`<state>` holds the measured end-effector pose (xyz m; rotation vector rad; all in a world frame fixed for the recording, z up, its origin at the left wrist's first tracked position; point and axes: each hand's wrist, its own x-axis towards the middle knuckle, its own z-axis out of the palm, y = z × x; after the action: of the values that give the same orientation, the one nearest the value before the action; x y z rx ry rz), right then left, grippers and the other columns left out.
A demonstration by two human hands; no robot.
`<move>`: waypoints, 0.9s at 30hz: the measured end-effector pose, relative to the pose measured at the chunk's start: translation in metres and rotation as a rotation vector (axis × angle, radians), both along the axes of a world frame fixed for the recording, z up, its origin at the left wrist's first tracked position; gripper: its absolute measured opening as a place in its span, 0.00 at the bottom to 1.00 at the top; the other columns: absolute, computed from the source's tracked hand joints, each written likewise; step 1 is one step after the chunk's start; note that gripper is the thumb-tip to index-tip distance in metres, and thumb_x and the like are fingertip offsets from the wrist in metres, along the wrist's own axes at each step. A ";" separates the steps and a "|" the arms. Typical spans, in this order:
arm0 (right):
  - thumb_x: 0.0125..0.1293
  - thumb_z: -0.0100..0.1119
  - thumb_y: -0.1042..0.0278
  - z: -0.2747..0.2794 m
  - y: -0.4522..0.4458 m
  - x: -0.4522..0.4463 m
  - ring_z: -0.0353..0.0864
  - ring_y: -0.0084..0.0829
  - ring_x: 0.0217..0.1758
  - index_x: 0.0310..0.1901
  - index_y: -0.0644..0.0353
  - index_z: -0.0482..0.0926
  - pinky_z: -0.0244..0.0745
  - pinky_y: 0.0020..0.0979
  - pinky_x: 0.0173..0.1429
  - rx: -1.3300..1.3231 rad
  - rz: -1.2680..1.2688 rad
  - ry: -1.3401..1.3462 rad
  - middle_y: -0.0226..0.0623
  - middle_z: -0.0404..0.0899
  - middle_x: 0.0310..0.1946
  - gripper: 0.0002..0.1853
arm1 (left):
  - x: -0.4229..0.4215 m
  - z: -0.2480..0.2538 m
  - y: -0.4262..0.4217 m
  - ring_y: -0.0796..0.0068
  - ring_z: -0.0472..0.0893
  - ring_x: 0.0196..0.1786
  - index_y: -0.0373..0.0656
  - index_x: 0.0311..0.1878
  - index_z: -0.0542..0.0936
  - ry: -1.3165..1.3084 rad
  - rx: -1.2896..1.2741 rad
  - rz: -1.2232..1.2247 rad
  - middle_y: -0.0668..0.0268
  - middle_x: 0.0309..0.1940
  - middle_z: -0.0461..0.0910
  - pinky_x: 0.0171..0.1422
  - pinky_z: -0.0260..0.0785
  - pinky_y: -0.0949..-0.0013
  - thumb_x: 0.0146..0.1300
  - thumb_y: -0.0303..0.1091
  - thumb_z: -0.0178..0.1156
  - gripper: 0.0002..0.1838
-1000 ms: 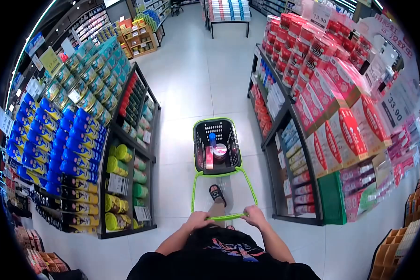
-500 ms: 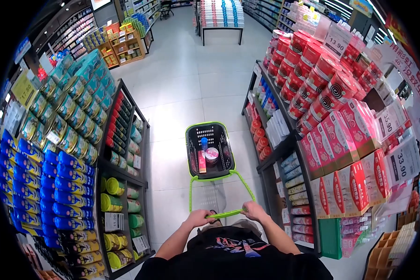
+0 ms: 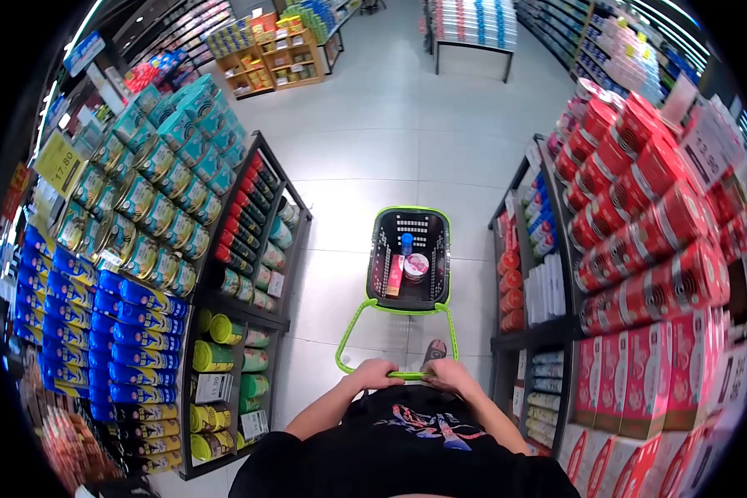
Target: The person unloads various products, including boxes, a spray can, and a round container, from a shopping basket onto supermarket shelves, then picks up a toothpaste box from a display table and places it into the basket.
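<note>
Your left hand (image 3: pixel 377 374) is closed around the cross-bar of the green handle (image 3: pixel 406 376), its back uppermost and its fingertips out of sight. Your right hand (image 3: pixel 449 378), likewise closed, grips the same bar farther right; a short stretch of green shows between the two. Neither hand bears anything else that can be seen.

The basket (image 3: pixel 432 234), dark with a green rim and perforated walls, lies ahead of both hands, well apart from them and joined to them by the two side arms of the handle. Within it, three articles are visible: a slim pink-and-red box (image 3: pixel 396 275) lying lengthwise at the left; a round tub (image 3: pixel 416 266) with a pink-and-white top, just beside it at the right; and a blue-topped container (image 3: pixel 407 243) toward the far end. The lower part of this last is hard to make out. Much of the basket's bottom is in shadow.

Pale floor tiles (image 3: pixel 332 249) extend around the basket. To your left stands a dark shelf unit (image 3: pixel 190 349) with stacked cans (image 3: pixel 145 195) and blue-and-yellow packs (image 3: pixel 145 332); to your right, red cylindrical packs (image 3: pixel 639 216) rise above pink boxes (image 3: pixel 639 373).
</note>
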<state>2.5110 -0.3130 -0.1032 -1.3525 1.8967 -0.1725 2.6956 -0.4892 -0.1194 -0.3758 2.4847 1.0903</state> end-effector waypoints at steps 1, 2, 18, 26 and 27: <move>0.62 0.63 0.49 0.002 -0.014 -0.016 0.82 0.50 0.45 0.40 0.58 0.83 0.77 0.47 0.48 0.003 0.045 -0.035 0.49 0.83 0.37 0.18 | -0.014 0.010 -0.006 0.48 0.82 0.41 0.45 0.39 0.84 0.002 -0.023 -0.012 0.52 0.33 0.83 0.45 0.74 0.51 0.59 0.64 0.59 0.28; 0.62 0.63 0.49 0.003 -0.025 -0.035 0.82 0.50 0.45 0.40 0.58 0.83 0.77 0.47 0.48 0.008 0.093 -0.041 0.49 0.83 0.37 0.18 | -0.029 0.019 -0.013 0.48 0.83 0.40 0.46 0.39 0.84 -0.019 -0.048 0.001 0.52 0.33 0.83 0.45 0.74 0.50 0.60 0.64 0.58 0.27; 0.60 0.66 0.56 0.029 -0.186 -0.202 0.83 0.44 0.33 0.36 0.63 0.84 0.75 0.41 0.40 0.060 0.250 -0.255 0.46 0.83 0.28 0.16 | -0.148 0.054 -0.162 0.50 0.84 0.39 0.44 0.39 0.85 -0.004 -0.047 0.106 0.53 0.31 0.84 0.43 0.74 0.50 0.53 0.58 0.65 0.25; 0.60 0.63 0.47 0.071 -0.266 -0.244 0.85 0.46 0.40 0.36 0.60 0.86 0.77 0.42 0.45 0.238 0.165 -0.028 0.47 0.84 0.32 0.21 | -0.216 0.042 -0.238 0.47 0.84 0.40 0.44 0.37 0.85 0.110 -0.074 0.018 0.53 0.31 0.84 0.44 0.75 0.48 0.52 0.54 0.67 0.22; 0.60 0.63 0.46 0.074 -0.277 -0.251 0.86 0.44 0.40 0.36 0.61 0.86 0.77 0.41 0.45 0.259 0.172 -0.025 0.47 0.85 0.32 0.22 | -0.223 0.041 -0.247 0.47 0.84 0.40 0.45 0.37 0.85 0.125 -0.071 0.007 0.53 0.32 0.84 0.44 0.76 0.49 0.52 0.54 0.67 0.22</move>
<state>2.2598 -0.5900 -0.0293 -1.3194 1.7056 0.1381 2.4730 -0.7359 -0.0783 -0.3462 2.6396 1.0606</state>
